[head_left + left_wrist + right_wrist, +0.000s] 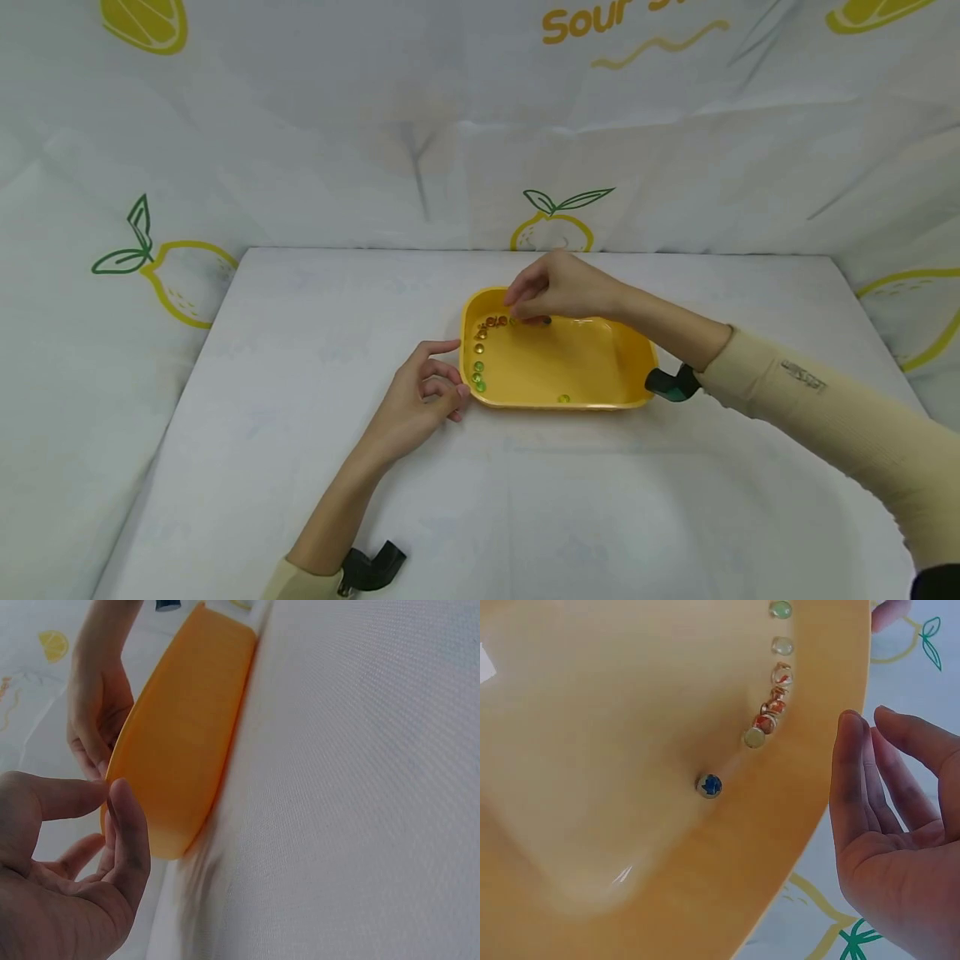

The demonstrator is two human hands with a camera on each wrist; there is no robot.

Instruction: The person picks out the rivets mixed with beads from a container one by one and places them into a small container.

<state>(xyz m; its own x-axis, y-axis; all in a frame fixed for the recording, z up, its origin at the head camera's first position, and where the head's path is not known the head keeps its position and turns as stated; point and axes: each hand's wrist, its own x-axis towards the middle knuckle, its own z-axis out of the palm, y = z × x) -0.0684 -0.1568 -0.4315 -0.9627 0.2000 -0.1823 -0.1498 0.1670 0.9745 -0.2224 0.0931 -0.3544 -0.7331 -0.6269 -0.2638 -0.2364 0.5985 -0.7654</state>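
Observation:
A yellow tray (585, 358) holds several small glass marbles. Orange-brown marbles (491, 322) line its far left corner, and green marbles (478, 377) sit along the left wall. A blue marble (709, 786) lies by the far wall, apart from a pale yellow marble (754, 738). A lone green marble (564, 398) is at the near wall. My right hand (564, 287) hovers over the far wall, thumb and fingertips close together with nothing visible between them. My left hand (427, 390) is at the tray's left end, fingertips right at the rim.
The tray stands on a white-covered table (315, 333). Behind it hangs a white cloth (322, 150) printed with lemons. A black wrist mount (371, 568) is on the left forearm, another dark mount (672, 383) on the right, overlapping the tray's right end.

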